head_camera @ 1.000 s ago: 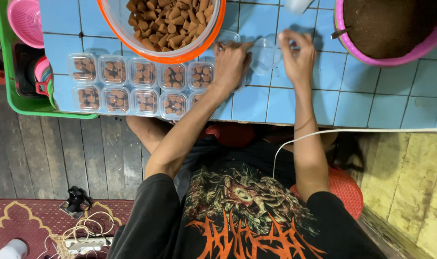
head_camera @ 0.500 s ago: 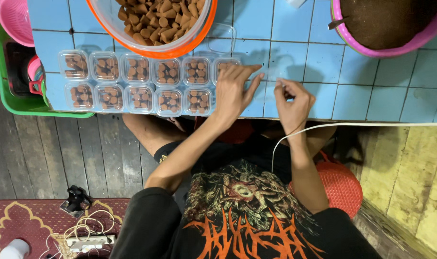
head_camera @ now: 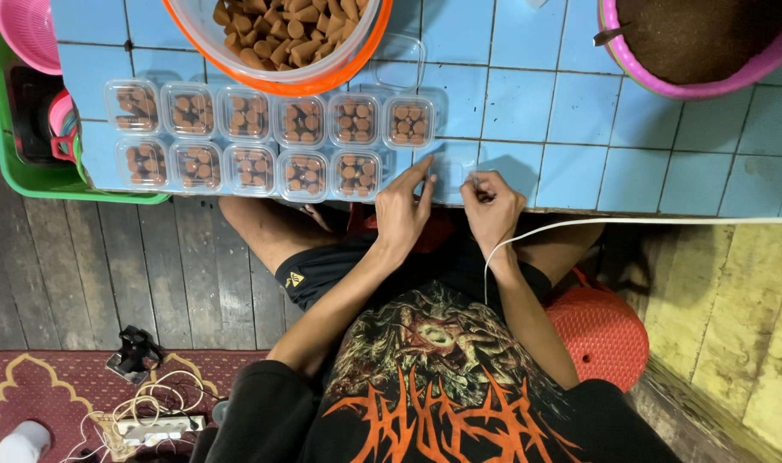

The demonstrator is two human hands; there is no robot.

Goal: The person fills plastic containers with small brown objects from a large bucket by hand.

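Setting an empty clear box [head_camera: 446, 171] at the end of the near row, left hand [head_camera: 401, 210] spread beside it, right hand [head_camera: 491, 206] pinching its rim; filling probably follows.

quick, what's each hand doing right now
Left hand: open, fingers on the empty clear box.
Right hand: curled, pinching that box's edge.
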